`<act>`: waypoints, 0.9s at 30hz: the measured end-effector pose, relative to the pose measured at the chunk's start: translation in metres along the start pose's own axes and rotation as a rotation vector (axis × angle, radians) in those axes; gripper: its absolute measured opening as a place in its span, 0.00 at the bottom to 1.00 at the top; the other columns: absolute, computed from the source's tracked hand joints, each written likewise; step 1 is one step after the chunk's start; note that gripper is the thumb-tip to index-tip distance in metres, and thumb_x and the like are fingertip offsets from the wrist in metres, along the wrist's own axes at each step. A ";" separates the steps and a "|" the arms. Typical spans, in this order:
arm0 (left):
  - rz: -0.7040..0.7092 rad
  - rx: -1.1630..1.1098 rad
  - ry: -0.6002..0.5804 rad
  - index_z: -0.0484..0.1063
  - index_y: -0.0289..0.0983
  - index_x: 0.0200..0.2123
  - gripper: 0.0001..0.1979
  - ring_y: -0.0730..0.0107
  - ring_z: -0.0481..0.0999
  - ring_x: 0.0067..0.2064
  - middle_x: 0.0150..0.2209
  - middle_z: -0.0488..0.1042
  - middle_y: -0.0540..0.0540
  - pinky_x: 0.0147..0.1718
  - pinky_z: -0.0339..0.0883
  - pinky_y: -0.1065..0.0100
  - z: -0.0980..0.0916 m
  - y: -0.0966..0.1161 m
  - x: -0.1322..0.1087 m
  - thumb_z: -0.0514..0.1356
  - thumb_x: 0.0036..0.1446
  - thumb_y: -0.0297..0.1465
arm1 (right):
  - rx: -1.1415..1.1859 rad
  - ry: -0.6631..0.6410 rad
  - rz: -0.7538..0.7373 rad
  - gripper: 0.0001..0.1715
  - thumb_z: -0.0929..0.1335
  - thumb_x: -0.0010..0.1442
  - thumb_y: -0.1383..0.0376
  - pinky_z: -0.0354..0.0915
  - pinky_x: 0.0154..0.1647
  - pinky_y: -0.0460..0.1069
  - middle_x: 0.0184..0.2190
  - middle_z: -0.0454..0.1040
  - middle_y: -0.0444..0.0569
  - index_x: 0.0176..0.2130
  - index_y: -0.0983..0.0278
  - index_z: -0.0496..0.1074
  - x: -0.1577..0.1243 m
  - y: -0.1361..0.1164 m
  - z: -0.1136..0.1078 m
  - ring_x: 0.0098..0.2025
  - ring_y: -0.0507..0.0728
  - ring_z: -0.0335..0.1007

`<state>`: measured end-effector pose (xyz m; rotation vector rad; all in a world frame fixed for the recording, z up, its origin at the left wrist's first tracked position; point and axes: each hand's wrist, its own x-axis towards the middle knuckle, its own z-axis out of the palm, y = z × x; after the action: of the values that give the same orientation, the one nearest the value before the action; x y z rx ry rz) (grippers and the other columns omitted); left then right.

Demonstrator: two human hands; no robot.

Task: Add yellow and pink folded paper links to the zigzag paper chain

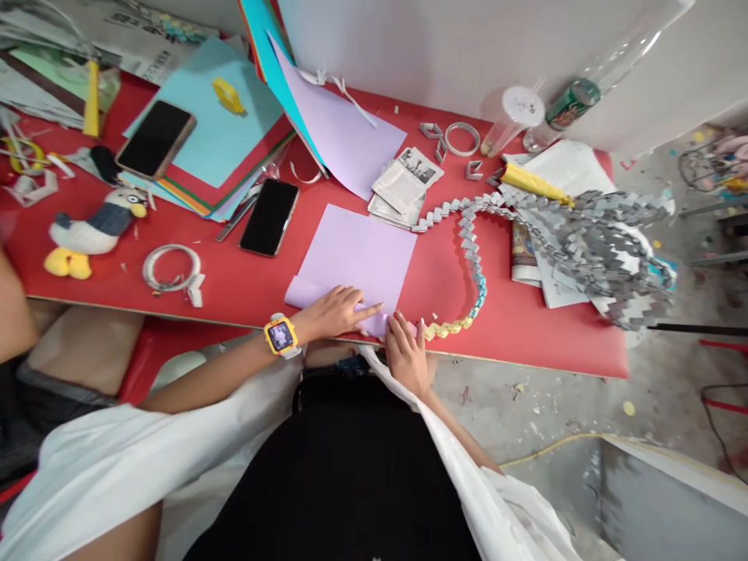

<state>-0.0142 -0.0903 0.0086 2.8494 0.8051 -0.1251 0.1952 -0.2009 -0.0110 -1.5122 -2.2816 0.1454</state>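
A light purple sheet of paper (362, 249) lies on the red table near its front edge, its lower edge folded up in a narrow strip. My left hand (336, 313), below a wrist with a yellow watch (281, 335), rests on the fold with its fingers spread and the index finger stretched to the right. At the sheet's lower right corner, my right hand (407, 352) presses down with its fingers extended. Right beside its fingertips is the yellow end of a folded-paper chain (449, 329), which turns blue and then grey further up.
Two phones (269, 217) (155, 140), a plush bird (97, 226) and a tape ring (171, 268) lie left. Coloured sheets (219, 117) stand behind. A plastic cup (514, 113), a bottle (566, 113) and a grey chain pile (613, 249) are right. Another person's leg (87, 351) shows left.
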 end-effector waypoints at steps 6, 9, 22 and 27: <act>0.021 0.031 0.054 0.55 0.52 0.66 0.24 0.63 0.69 0.39 0.39 0.67 0.42 0.39 0.60 0.64 0.009 -0.006 0.006 0.47 0.69 0.32 | -0.038 -0.070 -0.044 0.27 0.59 0.69 0.63 0.31 0.69 0.71 0.61 0.68 0.59 0.64 0.69 0.61 0.004 -0.002 -0.003 0.65 0.65 0.59; 0.033 0.033 0.061 0.56 0.50 0.66 0.25 0.63 0.69 0.38 0.39 0.67 0.42 0.38 0.59 0.64 0.008 -0.006 0.006 0.48 0.69 0.30 | -0.077 -0.091 -0.056 0.30 0.59 0.69 0.62 0.26 0.68 0.74 0.62 0.68 0.57 0.67 0.66 0.55 0.002 -0.006 -0.002 0.66 0.67 0.57; -0.169 -0.008 -0.033 0.59 0.38 0.65 0.23 0.64 0.70 0.38 0.35 0.71 0.44 0.40 0.59 0.64 -0.017 -0.049 -0.012 0.45 0.71 0.34 | -0.074 -0.007 -0.074 0.35 0.60 0.68 0.71 0.33 0.71 0.67 0.59 0.71 0.57 0.70 0.68 0.47 0.001 -0.004 0.001 0.62 0.62 0.66; -0.256 0.012 -0.081 0.58 0.38 0.65 0.23 0.67 0.67 0.34 0.35 0.70 0.44 0.34 0.57 0.66 -0.019 -0.060 -0.020 0.40 0.71 0.28 | -0.092 0.021 -0.083 0.35 0.58 0.67 0.73 0.29 0.72 0.65 0.58 0.72 0.55 0.70 0.68 0.47 0.002 -0.004 0.000 0.60 0.61 0.68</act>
<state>-0.0618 -0.0465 0.0211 2.7186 1.1506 -0.2776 0.1912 -0.2010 -0.0089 -1.4527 -2.3596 0.0007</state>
